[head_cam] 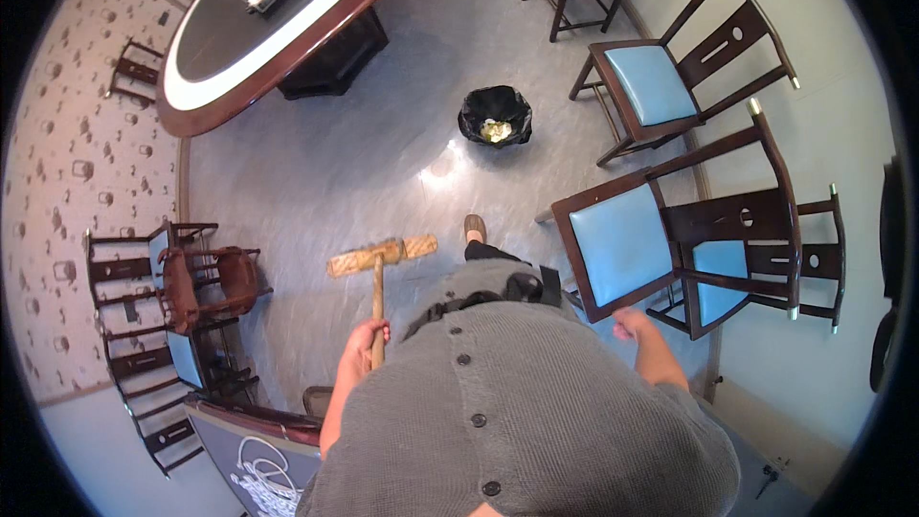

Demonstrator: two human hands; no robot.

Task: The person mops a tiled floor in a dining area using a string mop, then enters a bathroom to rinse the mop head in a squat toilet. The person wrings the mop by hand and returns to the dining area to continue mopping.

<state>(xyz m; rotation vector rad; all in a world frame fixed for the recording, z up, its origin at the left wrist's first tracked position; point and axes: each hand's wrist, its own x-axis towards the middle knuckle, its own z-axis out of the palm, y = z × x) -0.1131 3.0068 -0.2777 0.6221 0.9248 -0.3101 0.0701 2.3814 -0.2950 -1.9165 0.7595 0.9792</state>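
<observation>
My left hand [365, 345] grips the wooden handle of a T-shaped, mallet-like tool [382, 254]. Its long yellowish-brown head is raised in front of me, with a band around its middle. On the other side, my right hand [630, 324] hangs beside the front corner of a dark wooden chair [622, 244] with a light blue seat. Its fingers look curled and slightly blurred, and nothing shows in them. I cannot tell whether it touches the chair. One shoe [474, 227] is visible on the grey floor ahead.
A bin with a black liner [495, 116] holds some litter ahead. A large oval table [237, 100] stands ahead to the left. More blue-seated chairs [650, 85] line the right wall. A brown wooden stool or chair [208, 287] and other chairs stand left. Behind, a table [215, 438] carries white cables [267, 482].
</observation>
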